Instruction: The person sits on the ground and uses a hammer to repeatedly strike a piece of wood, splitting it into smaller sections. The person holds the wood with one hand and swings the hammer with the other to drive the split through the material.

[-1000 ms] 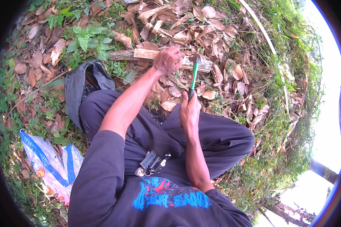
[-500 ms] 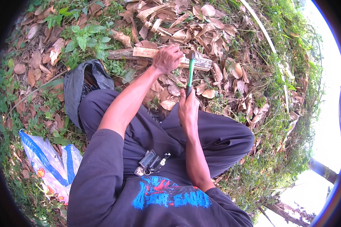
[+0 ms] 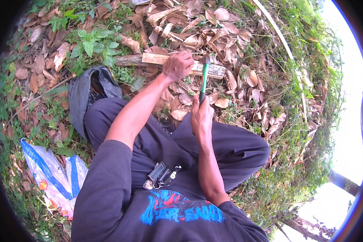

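Note:
My right hand [image 3: 201, 116] is wrapped round the black grip of a hammer [image 3: 205, 78] with a green shaft. The hammer's metal head is at the right part of a pale wooden board [image 3: 213, 70], just right of my left hand; whether they touch I cannot tell. My left hand [image 3: 178, 65] rests over the middle of the board with its fingers drawn together. What those fingers pinch is too small or hidden to make out. Under the board's left end lies a darker, rough piece of wood [image 3: 127, 60].
A dark plastic bag [image 3: 80, 94] stands open by my left knee. Further left lies a clear bag with blue stripes [image 3: 52, 173]. Keys with a small dark fob [image 3: 159, 173] rest on my lap. Dry leaves [image 3: 226, 44] and green plants [image 3: 90, 42] surround the wood.
The hammer head has shifted slightly to the right. My left hand stays over the board, its fingers still drawn together.

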Motion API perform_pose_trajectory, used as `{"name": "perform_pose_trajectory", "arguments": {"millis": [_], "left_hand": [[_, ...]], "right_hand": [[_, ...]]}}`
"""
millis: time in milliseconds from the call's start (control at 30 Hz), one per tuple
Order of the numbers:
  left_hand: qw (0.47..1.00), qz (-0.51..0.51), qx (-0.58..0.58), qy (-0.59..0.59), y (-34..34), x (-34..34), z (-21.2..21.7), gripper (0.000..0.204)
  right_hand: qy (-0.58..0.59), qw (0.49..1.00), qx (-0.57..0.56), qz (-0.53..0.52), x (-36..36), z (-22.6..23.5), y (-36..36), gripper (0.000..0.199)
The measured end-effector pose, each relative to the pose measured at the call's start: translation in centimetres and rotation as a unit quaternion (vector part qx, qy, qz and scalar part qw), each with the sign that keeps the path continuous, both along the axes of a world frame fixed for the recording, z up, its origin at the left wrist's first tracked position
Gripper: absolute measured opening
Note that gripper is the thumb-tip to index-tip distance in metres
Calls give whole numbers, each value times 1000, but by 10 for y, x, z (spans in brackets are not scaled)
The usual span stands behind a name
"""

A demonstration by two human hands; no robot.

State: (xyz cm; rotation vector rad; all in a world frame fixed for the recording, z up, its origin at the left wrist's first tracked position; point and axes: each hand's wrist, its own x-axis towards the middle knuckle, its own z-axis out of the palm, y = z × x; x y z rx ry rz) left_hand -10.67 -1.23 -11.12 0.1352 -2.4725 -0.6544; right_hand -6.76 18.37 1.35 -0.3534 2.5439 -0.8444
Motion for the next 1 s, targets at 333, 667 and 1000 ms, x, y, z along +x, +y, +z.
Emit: {"name": "perform_pose_trajectory", "arguments": {"millis": [333,667,1000], "left_hand": [[1000,-7,5,-7,-2,-4,2,8],[999,-9,-4,-50,-4,9,15,41],[951,21,-130,-280,-7,23,2,62]], "right_hand": [[29,999,-27,-6,0,-2,8,28],[-109,977,-143,-111,20,38,70,29],[-180,960,-151,-150,51,36,118,29]]}}
